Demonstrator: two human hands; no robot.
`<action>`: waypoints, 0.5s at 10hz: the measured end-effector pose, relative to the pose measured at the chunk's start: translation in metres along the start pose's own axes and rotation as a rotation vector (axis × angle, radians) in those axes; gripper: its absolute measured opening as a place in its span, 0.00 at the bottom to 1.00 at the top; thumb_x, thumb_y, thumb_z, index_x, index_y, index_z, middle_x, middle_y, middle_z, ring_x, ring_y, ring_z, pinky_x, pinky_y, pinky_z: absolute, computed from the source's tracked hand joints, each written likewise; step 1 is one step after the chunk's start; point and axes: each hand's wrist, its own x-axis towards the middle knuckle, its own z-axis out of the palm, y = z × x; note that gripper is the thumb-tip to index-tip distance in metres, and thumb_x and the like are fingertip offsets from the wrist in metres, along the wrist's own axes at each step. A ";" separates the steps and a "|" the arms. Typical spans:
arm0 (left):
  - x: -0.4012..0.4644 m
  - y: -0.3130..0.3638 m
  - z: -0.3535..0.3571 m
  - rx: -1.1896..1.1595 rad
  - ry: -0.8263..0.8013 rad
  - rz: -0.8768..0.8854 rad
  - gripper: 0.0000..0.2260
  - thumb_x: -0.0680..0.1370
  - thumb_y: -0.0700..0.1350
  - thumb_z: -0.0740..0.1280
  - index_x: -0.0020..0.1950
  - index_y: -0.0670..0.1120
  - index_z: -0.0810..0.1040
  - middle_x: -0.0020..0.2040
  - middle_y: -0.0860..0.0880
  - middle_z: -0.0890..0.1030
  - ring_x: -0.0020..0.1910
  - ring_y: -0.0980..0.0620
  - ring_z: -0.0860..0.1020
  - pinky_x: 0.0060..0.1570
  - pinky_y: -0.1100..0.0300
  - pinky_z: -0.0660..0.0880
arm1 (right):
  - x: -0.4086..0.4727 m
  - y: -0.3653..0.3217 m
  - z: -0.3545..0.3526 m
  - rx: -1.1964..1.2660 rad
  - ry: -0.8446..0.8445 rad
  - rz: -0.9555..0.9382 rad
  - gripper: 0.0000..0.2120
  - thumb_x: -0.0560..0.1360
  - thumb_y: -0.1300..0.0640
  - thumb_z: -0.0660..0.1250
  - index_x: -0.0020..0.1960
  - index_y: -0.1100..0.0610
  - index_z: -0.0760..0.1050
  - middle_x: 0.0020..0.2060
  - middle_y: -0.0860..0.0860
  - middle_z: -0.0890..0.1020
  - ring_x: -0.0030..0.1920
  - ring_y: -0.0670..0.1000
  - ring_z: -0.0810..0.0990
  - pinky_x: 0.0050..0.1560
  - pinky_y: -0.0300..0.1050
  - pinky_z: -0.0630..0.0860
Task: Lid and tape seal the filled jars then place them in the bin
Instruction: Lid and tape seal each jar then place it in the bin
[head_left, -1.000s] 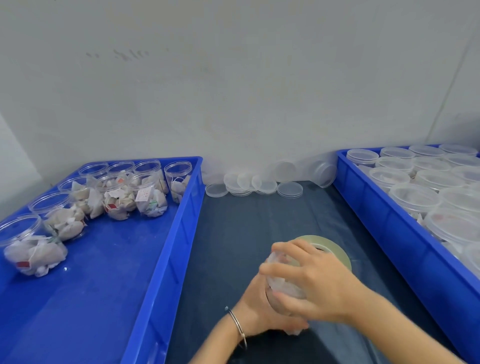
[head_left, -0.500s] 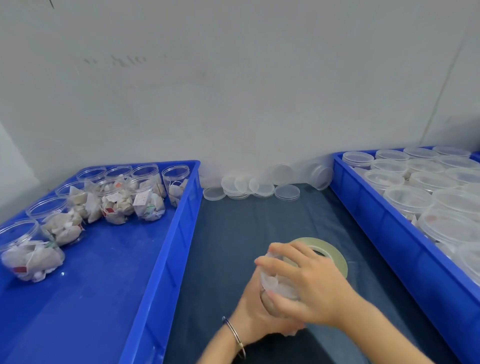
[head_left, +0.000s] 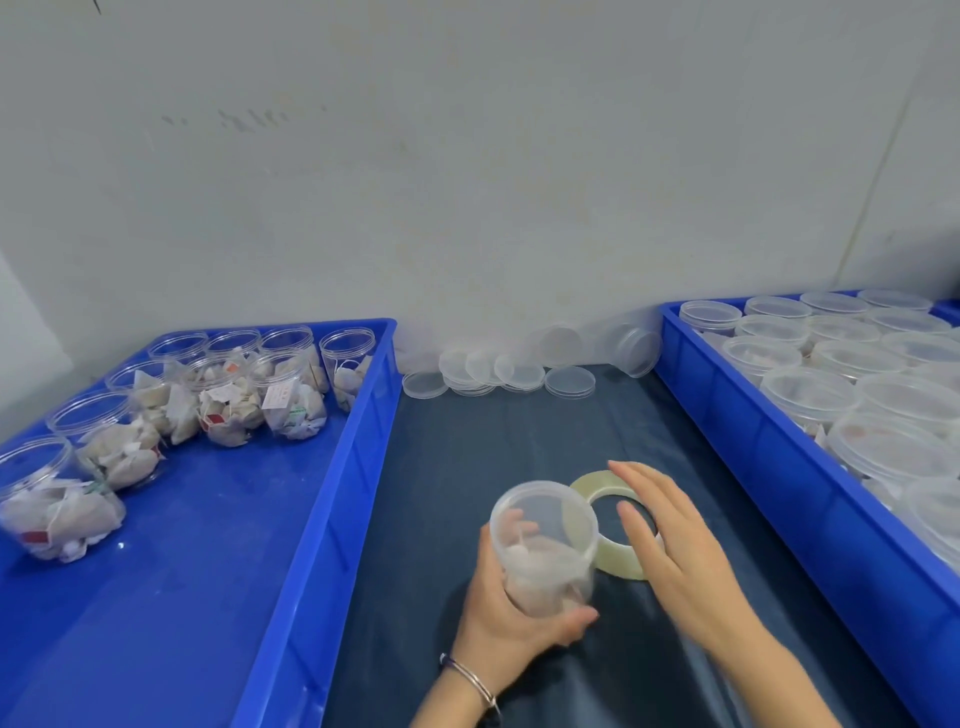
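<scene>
- The left blue bin holds open-topped clear jars of pale sachets along its far and left sides; small paper tags among the sachets carry red and green marks, but their print is too small to read.
- The right blue bin is packed with lidded jars, closed by translucent lids.
- A dark cloth covers the table between the bins, and loose lids lie overlapping by the wall.
- The right hand hovers flat with fingers straight and spread, holding nothing, just above the tape roll; a second ago it was curled over the top of the jar, and it has since lifted off to the right.
- The left hand, a bangle on its wrist, grips the filled jar around its lower body, thumb at the front, just as before.
- That jar now shows its lid on top, tilted toward the camera, touching the near-left edge of the tape roll in view.
- The tape roll lies flat on the cloth, in the same place as earlier.
</scene>
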 end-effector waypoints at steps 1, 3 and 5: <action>0.003 -0.002 0.002 0.008 0.075 -0.013 0.40 0.53 0.53 0.80 0.61 0.61 0.66 0.60 0.59 0.74 0.56 0.69 0.74 0.52 0.76 0.70 | 0.001 0.040 0.009 -0.521 -0.314 0.221 0.26 0.79 0.39 0.53 0.74 0.46 0.57 0.74 0.38 0.56 0.76 0.42 0.45 0.73 0.60 0.44; 0.012 0.021 0.006 0.056 0.165 -0.036 0.49 0.51 0.59 0.79 0.68 0.57 0.60 0.64 0.58 0.67 0.62 0.66 0.68 0.64 0.65 0.67 | -0.023 0.047 0.007 -0.809 -0.252 0.020 0.17 0.78 0.36 0.50 0.57 0.45 0.69 0.52 0.39 0.72 0.59 0.41 0.72 0.74 0.53 0.46; -0.003 0.057 0.002 0.159 0.410 0.364 0.33 0.67 0.56 0.73 0.69 0.48 0.65 0.66 0.52 0.69 0.66 0.57 0.69 0.64 0.62 0.68 | -0.036 0.016 -0.017 -0.118 -0.009 0.207 0.13 0.78 0.44 0.59 0.39 0.50 0.68 0.27 0.47 0.74 0.28 0.44 0.69 0.32 0.42 0.65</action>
